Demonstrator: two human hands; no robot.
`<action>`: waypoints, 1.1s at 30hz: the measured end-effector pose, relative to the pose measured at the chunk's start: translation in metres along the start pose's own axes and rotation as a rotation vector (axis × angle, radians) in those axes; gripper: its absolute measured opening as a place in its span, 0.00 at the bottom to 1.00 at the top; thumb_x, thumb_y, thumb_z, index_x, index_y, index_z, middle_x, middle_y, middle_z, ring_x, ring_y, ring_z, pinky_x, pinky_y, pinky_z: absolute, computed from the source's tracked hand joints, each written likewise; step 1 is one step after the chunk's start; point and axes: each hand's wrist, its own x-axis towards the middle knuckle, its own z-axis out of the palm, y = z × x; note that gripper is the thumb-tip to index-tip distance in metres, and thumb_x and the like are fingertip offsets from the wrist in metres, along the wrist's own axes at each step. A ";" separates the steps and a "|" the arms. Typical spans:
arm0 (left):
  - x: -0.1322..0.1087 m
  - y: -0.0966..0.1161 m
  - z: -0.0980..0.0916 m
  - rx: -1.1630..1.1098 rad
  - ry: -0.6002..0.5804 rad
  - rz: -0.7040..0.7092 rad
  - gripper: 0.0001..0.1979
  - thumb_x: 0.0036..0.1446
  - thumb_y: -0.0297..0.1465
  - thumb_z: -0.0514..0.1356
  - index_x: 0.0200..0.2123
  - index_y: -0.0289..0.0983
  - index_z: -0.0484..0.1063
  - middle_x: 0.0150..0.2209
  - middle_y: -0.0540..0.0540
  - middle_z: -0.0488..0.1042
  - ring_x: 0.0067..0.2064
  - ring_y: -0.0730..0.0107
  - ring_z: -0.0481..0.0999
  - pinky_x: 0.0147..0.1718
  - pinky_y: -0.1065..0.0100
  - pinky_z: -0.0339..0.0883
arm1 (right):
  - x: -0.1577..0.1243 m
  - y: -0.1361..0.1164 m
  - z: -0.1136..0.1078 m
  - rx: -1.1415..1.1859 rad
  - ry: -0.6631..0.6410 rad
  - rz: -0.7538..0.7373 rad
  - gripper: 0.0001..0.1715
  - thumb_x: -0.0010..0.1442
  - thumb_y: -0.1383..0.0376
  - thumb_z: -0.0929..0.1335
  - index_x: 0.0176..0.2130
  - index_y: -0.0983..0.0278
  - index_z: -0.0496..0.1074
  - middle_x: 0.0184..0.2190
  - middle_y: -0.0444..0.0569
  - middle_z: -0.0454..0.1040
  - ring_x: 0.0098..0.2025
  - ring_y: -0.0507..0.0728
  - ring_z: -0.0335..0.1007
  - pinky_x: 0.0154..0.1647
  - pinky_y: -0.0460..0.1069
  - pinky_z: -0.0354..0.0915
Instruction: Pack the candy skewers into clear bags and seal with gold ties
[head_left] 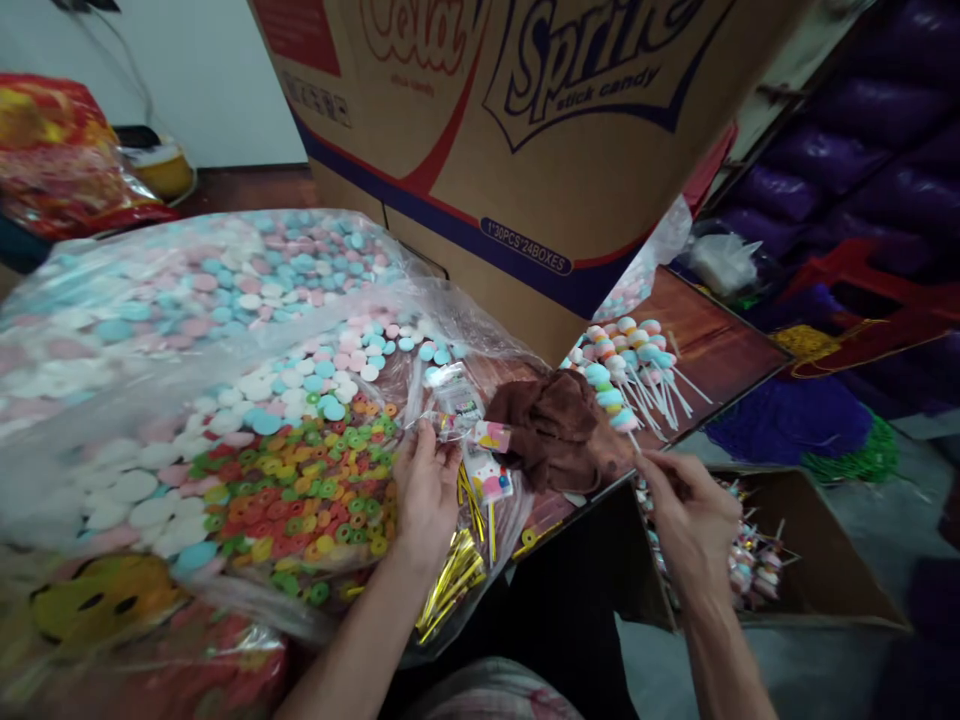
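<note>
a candy workshop, shown by loose sweets (307,490), skewered candies (611,398), gold twist ties (452,580) and a large stick-candy carton (465,150).

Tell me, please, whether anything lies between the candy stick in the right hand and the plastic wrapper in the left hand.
Yes, a bunched brown cloth lies on the table between the candy stick in the right hand and the plastic wrapper in the left hand. Whether it rises into their direct path is unclear.
</note>
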 end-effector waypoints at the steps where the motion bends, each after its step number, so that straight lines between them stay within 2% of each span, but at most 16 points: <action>1: 0.001 0.000 0.000 0.000 0.001 0.008 0.07 0.55 0.34 0.66 0.33 0.36 0.76 0.31 0.49 0.78 0.32 0.76 0.76 0.34 0.72 0.69 | -0.012 -0.005 -0.005 0.057 -0.048 -0.001 0.09 0.59 0.60 0.70 0.34 0.63 0.77 0.26 0.45 0.72 0.27 0.53 0.65 0.30 0.49 0.61; 4: 0.001 -0.001 0.001 -0.006 0.008 0.024 0.07 0.55 0.33 0.66 0.34 0.36 0.75 0.31 0.49 0.78 0.31 0.76 0.76 0.34 0.72 0.69 | -0.041 -0.021 -0.012 0.173 -0.164 -0.090 0.03 0.60 0.65 0.71 0.34 0.62 0.77 0.28 0.44 0.72 0.29 0.53 0.67 0.31 0.48 0.63; 7: -0.002 0.000 0.002 -0.027 0.018 0.029 0.05 0.56 0.31 0.65 0.34 0.35 0.75 0.32 0.49 0.78 0.31 0.76 0.76 0.35 0.72 0.69 | -0.054 -0.034 -0.014 0.196 -0.220 -0.186 0.05 0.60 0.69 0.70 0.37 0.61 0.77 0.29 0.44 0.71 0.30 0.52 0.68 0.30 0.47 0.64; 11: -0.008 0.004 0.004 -0.035 -0.002 0.055 0.05 0.57 0.30 0.64 0.36 0.35 0.75 0.34 0.48 0.79 0.32 0.75 0.77 0.35 0.71 0.70 | -0.055 -0.041 -0.017 0.136 -0.229 -0.290 0.06 0.60 0.71 0.69 0.37 0.61 0.77 0.29 0.45 0.72 0.30 0.52 0.69 0.30 0.46 0.65; 14: -0.010 0.006 0.004 -0.021 -0.037 0.073 0.08 0.54 0.32 0.67 0.37 0.36 0.74 0.35 0.49 0.79 0.32 0.76 0.77 0.35 0.71 0.70 | -0.052 -0.039 -0.020 0.091 -0.264 -0.326 0.06 0.61 0.70 0.69 0.38 0.60 0.77 0.30 0.46 0.72 0.30 0.53 0.70 0.31 0.48 0.66; 18: -0.009 0.008 0.003 0.034 -0.104 0.115 0.14 0.47 0.36 0.71 0.34 0.36 0.72 0.31 0.50 0.77 0.31 0.74 0.76 0.34 0.70 0.71 | -0.048 -0.035 -0.026 0.031 -0.322 -0.353 0.06 0.61 0.68 0.69 0.38 0.59 0.77 0.31 0.47 0.74 0.33 0.55 0.70 0.35 0.51 0.66; 22: -0.008 0.007 0.000 0.130 -0.171 0.169 0.17 0.45 0.39 0.71 0.33 0.37 0.70 0.31 0.51 0.76 0.30 0.73 0.76 0.32 0.70 0.70 | -0.045 -0.036 -0.028 0.041 -0.381 -0.341 0.05 0.61 0.67 0.69 0.35 0.59 0.76 0.30 0.47 0.74 0.32 0.55 0.70 0.35 0.50 0.66; 25: -0.007 0.006 -0.001 0.214 -0.194 0.203 0.17 0.47 0.41 0.70 0.34 0.38 0.69 0.31 0.51 0.75 0.30 0.73 0.76 0.31 0.71 0.70 | -0.044 -0.040 -0.024 0.089 -0.409 -0.299 0.04 0.61 0.66 0.69 0.34 0.60 0.76 0.30 0.46 0.73 0.31 0.54 0.70 0.31 0.48 0.65; 30: -0.004 0.005 -0.003 0.221 -0.150 0.290 0.16 0.49 0.41 0.68 0.36 0.39 0.70 0.34 0.51 0.74 0.31 0.73 0.76 0.31 0.70 0.72 | -0.044 -0.043 -0.019 0.179 -0.464 -0.192 0.05 0.60 0.65 0.70 0.32 0.61 0.76 0.26 0.45 0.71 0.25 0.51 0.64 0.24 0.46 0.59; 33: -0.002 0.003 -0.003 0.241 -0.141 0.331 0.15 0.50 0.41 0.67 0.37 0.40 0.70 0.35 0.51 0.75 0.31 0.73 0.76 0.32 0.70 0.72 | -0.044 -0.042 -0.018 0.244 -0.513 -0.102 0.08 0.60 0.63 0.70 0.30 0.61 0.76 0.24 0.44 0.69 0.24 0.51 0.63 0.24 0.46 0.58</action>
